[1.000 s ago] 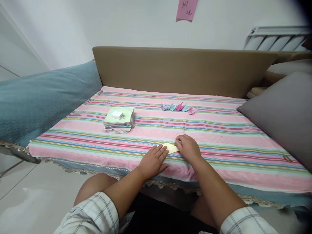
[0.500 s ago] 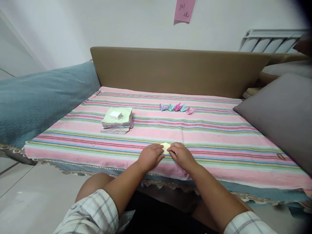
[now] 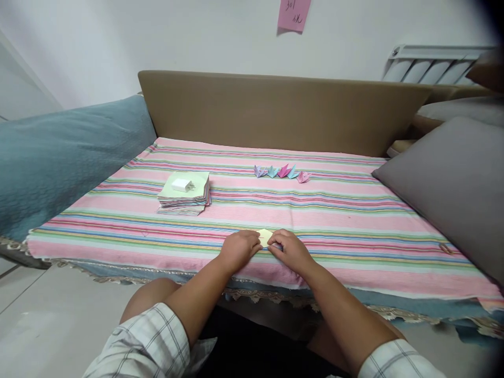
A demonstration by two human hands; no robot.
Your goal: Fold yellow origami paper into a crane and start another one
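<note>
A small folded yellow paper (image 3: 265, 235) lies on the striped pink cloth (image 3: 354, 220) near its front edge. My left hand (image 3: 238, 248) presses on the paper's left side with its fingers curled. From the right, my right hand (image 3: 289, 248) pinches the same paper. Most of the paper is hidden between the two hands. A stack of coloured paper sheets (image 3: 184, 193) with a white charger plug (image 3: 181, 185) on top sits further back to the left. A row of several small folded paper figures (image 3: 281, 172) lies at the back middle.
A grey cushion (image 3: 452, 178) rests at the right on the cloth. A teal blanket (image 3: 66, 157) covers the left armrest. The brown sofa back (image 3: 275, 110) rises behind. A pink note (image 3: 293, 14) hangs on the wall, and my knees are below the cloth's edge.
Both hands have closed in on the yellow paper, and less of it shows than before. My left hand went from flat fingers to curled ones. The view has shifted slightly.
</note>
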